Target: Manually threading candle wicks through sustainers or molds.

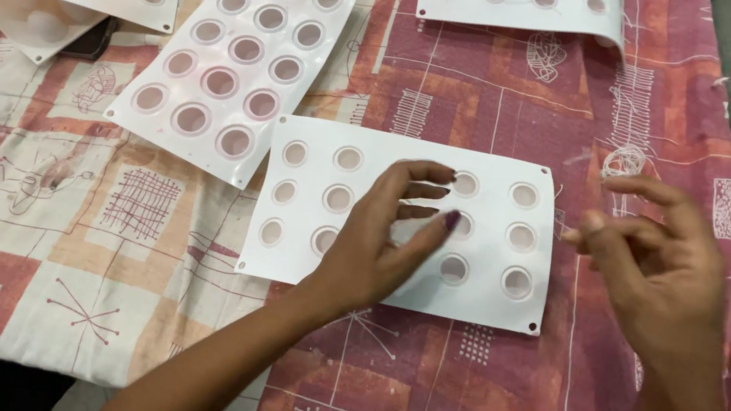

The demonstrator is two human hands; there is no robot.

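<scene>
The nearest white mould sheet (400, 224) was a flat, thin rectangle with rounded corners, punched with three rows of round holes whose rims stood slightly raised; the patterned cloth (133, 205) showed pinkish through each hole. A small dark dot marked its near corners. It lay on the cloth toward the near right part, its long side roughly parallel to the cloth's near edge.

The left hand (385, 236) hovered over the middle of this sheet, fingers spread and slightly curled, thumb out, gripping nothing; whether it touched the sheet could not be told. The right hand (656, 264) hung just past the sheet's right edge, over the cloth, fingers loosely bent and empty.

Three more sheets (240, 55) like it lay farther back, toward the far edge.
</scene>
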